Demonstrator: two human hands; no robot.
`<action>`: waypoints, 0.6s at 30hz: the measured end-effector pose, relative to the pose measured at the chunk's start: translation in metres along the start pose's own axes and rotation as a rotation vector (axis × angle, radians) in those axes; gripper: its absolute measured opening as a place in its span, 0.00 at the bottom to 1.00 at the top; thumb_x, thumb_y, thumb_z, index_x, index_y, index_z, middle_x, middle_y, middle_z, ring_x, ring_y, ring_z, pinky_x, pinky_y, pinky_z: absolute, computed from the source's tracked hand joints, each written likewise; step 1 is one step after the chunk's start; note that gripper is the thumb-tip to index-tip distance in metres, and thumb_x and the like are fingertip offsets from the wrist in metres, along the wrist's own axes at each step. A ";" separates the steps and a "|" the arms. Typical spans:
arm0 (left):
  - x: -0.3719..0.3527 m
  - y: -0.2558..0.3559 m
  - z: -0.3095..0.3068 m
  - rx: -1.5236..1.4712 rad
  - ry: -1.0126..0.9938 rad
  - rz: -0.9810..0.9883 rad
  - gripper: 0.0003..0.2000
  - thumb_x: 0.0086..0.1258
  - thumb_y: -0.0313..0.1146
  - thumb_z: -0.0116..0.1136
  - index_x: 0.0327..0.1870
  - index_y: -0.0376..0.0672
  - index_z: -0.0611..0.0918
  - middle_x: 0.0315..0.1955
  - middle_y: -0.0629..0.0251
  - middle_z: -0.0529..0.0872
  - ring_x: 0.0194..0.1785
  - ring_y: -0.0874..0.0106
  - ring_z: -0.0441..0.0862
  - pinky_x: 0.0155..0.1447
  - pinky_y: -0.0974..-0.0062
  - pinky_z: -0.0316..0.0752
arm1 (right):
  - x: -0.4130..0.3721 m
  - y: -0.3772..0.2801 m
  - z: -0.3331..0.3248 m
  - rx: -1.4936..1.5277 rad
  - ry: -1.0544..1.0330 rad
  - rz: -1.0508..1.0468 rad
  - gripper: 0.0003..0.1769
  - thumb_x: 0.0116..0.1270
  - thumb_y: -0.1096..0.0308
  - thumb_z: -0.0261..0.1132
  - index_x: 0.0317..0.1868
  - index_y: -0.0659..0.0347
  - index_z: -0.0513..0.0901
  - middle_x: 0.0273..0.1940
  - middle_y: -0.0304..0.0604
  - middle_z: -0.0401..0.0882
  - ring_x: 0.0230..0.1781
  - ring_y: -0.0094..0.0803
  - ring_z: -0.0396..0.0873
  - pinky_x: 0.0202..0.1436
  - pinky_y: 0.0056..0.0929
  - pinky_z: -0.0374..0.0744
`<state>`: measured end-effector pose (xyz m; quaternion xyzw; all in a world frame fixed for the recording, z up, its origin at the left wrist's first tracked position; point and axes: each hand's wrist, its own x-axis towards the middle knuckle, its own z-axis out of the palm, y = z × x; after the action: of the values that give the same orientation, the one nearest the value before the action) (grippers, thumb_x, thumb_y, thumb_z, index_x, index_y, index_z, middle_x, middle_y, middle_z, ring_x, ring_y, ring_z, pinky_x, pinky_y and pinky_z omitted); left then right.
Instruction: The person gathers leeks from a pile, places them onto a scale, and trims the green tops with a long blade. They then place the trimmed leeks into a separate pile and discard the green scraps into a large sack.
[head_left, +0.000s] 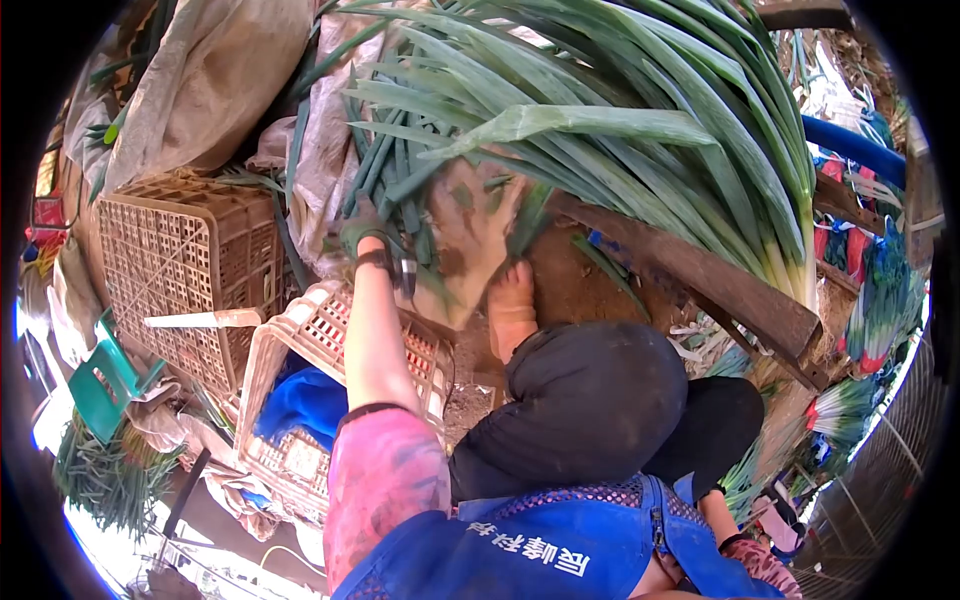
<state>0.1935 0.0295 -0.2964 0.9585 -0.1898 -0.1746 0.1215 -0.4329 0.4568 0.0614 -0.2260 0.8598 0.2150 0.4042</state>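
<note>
- The fingers (364,208) of the left hand (364,235), in a dark, dull-green glove, dip in among loose leaf lengths; from here I can't tell whether they pinch any.
- The right hand is hidden behind the bent knee, so I can't tell how its fingers stand; only the right forearm (716,515) shows, below a patterned sleeve.
- Those leaf lengths (385,175) are stiff, narrow and dark green, crisscrossed in a heap just beside the glove.
- The green onions (640,130) lie in a thick sheaf across the rough, dark wooden bench (735,285), smooth and strap-like, one broad leaf folded over the rest.
- Their pale, slim root ends point down toward the person's right; the leaf tips fan up and left toward the glove, so the long axis runs as a curved diagonal.
- Left of the hand stands a brown lattice crate (190,270) of hard plastic, below a creased, dusty sack (215,85).
- Under the left forearm sits a paler slotted crate (285,455) holding soft blue fabric (300,405).
</note>
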 end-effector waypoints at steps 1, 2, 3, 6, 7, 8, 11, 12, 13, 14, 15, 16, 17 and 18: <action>0.003 0.010 0.007 -0.021 -0.111 -0.052 0.43 0.65 0.65 0.51 0.67 0.30 0.69 0.63 0.42 0.76 0.64 0.53 0.77 0.64 0.58 0.73 | 0.001 -0.001 0.001 -0.008 -0.001 0.003 0.17 0.72 0.61 0.57 0.49 0.66 0.83 0.46 0.57 0.86 0.48 0.54 0.82 0.51 0.43 0.79; 0.004 0.022 0.015 -0.045 -0.224 -0.104 0.46 0.65 0.67 0.49 0.69 0.28 0.66 0.64 0.40 0.74 0.66 0.53 0.75 0.66 0.58 0.72 | 0.000 -0.001 0.001 -0.011 0.001 0.006 0.17 0.72 0.61 0.57 0.49 0.66 0.83 0.46 0.57 0.86 0.48 0.54 0.82 0.51 0.43 0.79; 0.004 0.033 0.026 -0.065 -0.338 -0.160 0.50 0.65 0.70 0.46 0.70 0.26 0.62 0.66 0.39 0.72 0.68 0.53 0.73 0.67 0.59 0.72 | -0.001 -0.003 -0.002 -0.020 0.001 0.004 0.17 0.72 0.61 0.57 0.49 0.66 0.84 0.46 0.57 0.86 0.48 0.54 0.82 0.51 0.43 0.79; 0.005 0.084 0.065 -0.175 -0.793 0.179 0.51 0.67 0.70 0.43 0.70 0.23 0.61 0.63 0.39 0.75 0.68 0.52 0.73 0.69 0.59 0.70 | -0.007 -0.008 -0.006 -0.042 -0.002 0.016 0.17 0.72 0.61 0.57 0.49 0.66 0.84 0.46 0.57 0.86 0.48 0.53 0.82 0.51 0.43 0.79; -0.006 0.105 0.068 -0.282 -0.848 0.314 0.50 0.66 0.70 0.44 0.70 0.23 0.61 0.63 0.39 0.75 0.68 0.52 0.74 0.69 0.59 0.70 | -0.009 -0.010 -0.009 -0.051 -0.002 0.014 0.17 0.72 0.61 0.57 0.49 0.66 0.84 0.46 0.57 0.86 0.48 0.53 0.82 0.51 0.43 0.79; -0.018 0.122 0.067 -0.383 -0.875 0.428 0.50 0.66 0.70 0.44 0.70 0.24 0.61 0.63 0.39 0.75 0.68 0.52 0.74 0.69 0.59 0.70 | -0.012 -0.011 -0.010 -0.055 -0.008 0.015 0.17 0.72 0.61 0.57 0.49 0.66 0.84 0.46 0.57 0.86 0.48 0.53 0.82 0.51 0.43 0.79; -0.039 0.149 0.060 -0.525 -0.720 0.636 0.50 0.66 0.69 0.46 0.70 0.25 0.62 0.63 0.40 0.76 0.67 0.52 0.74 0.68 0.60 0.71 | -0.012 -0.011 -0.011 -0.061 -0.006 0.018 0.17 0.72 0.62 0.57 0.49 0.66 0.84 0.46 0.57 0.86 0.47 0.53 0.82 0.51 0.43 0.79; -0.038 0.146 0.052 -0.513 -0.627 0.672 0.49 0.66 0.69 0.46 0.70 0.25 0.62 0.63 0.40 0.76 0.67 0.52 0.75 0.68 0.60 0.71 | -0.013 -0.010 -0.010 -0.063 -0.005 0.018 0.17 0.72 0.62 0.57 0.49 0.66 0.84 0.46 0.57 0.86 0.47 0.53 0.82 0.51 0.43 0.79; -0.035 0.137 0.045 -0.488 -0.512 0.680 0.49 0.66 0.69 0.47 0.70 0.25 0.62 0.63 0.40 0.76 0.67 0.52 0.75 0.68 0.60 0.71 | -0.011 -0.011 -0.011 -0.064 -0.008 0.012 0.17 0.72 0.62 0.57 0.49 0.66 0.84 0.46 0.57 0.86 0.47 0.53 0.82 0.51 0.43 0.79; -0.029 0.122 0.040 -0.455 -0.395 0.668 0.49 0.66 0.69 0.47 0.70 0.26 0.62 0.63 0.40 0.76 0.66 0.52 0.75 0.68 0.60 0.71 | -0.010 -0.010 -0.010 -0.064 -0.012 0.010 0.17 0.72 0.62 0.57 0.49 0.66 0.84 0.46 0.57 0.86 0.47 0.53 0.82 0.51 0.43 0.79; -0.022 0.103 0.032 -0.400 -0.282 0.587 0.49 0.66 0.69 0.48 0.70 0.26 0.62 0.63 0.40 0.76 0.66 0.52 0.75 0.68 0.60 0.71 | -0.009 -0.008 -0.010 -0.060 -0.010 0.010 0.17 0.72 0.62 0.57 0.49 0.66 0.84 0.46 0.57 0.86 0.47 0.53 0.82 0.51 0.43 0.79; -0.014 0.080 0.025 -0.334 -0.196 0.459 0.49 0.65 0.68 0.48 0.70 0.26 0.62 0.63 0.41 0.76 0.66 0.52 0.76 0.68 0.60 0.71 | -0.008 -0.009 -0.009 -0.058 -0.012 0.010 0.17 0.72 0.62 0.57 0.49 0.66 0.84 0.46 0.57 0.86 0.47 0.53 0.82 0.51 0.43 0.79; -0.007 0.059 0.020 -0.269 -0.137 0.307 0.48 0.65 0.68 0.49 0.70 0.26 0.62 0.63 0.41 0.76 0.65 0.52 0.76 0.67 0.60 0.72 | -0.006 -0.010 -0.008 -0.054 -0.011 0.006 0.17 0.71 0.62 0.57 0.49 0.66 0.84 0.46 0.57 0.86 0.47 0.53 0.82 0.51 0.43 0.79; -0.002 0.039 0.017 -0.204 -0.126 0.157 0.48 0.65 0.68 0.49 0.70 0.27 0.63 0.63 0.41 0.76 0.65 0.52 0.76 0.67 0.60 0.72 | -0.004 -0.011 -0.006 -0.057 -0.012 0.009 0.17 0.71 0.62 0.57 0.49 0.66 0.84 0.46 0.57 0.86 0.47 0.53 0.82 0.50 0.43 0.79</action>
<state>0.1728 -0.0072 -0.2995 0.9106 -0.2526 -0.2426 0.2193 -0.4282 0.4452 0.0657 -0.2323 0.8520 0.2424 0.4017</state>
